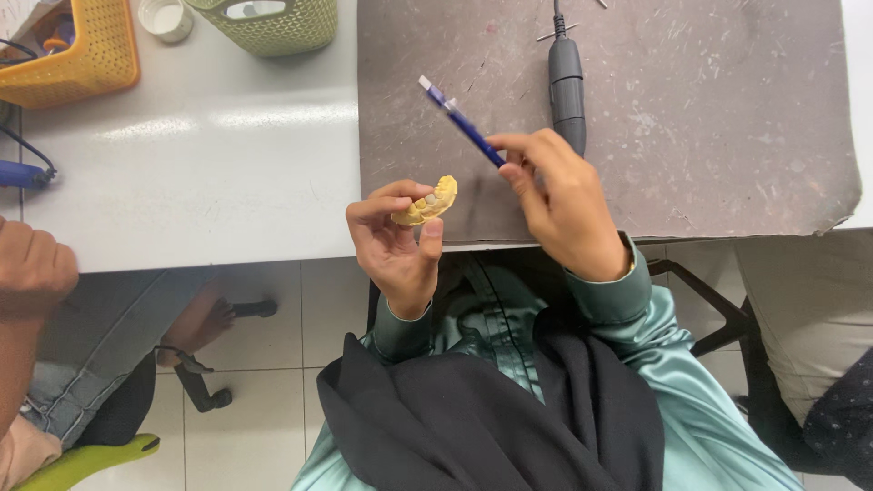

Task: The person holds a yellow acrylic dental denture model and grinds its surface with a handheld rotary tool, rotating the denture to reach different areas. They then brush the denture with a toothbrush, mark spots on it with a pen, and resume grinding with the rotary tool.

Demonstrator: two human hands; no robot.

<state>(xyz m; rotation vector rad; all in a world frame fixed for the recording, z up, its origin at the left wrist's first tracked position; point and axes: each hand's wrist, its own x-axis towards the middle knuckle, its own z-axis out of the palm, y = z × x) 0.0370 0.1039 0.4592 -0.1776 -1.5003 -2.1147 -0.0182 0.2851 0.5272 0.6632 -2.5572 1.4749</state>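
The pale grey desk ran across the top of the view, with the scuffed brown rectangular mat lying on its right part. On the mat, toward its far edge, lay the black corded rotary handpiece. The orange perforated plastic basket stood at the desk's far left corner; right of it sat the small round white pot, then the green woven basket. Over the desk's near edge, the left hand held the yellow plaster dental cast, left of the right hand, which held the blue pen-shaped tool slanting away to the left.
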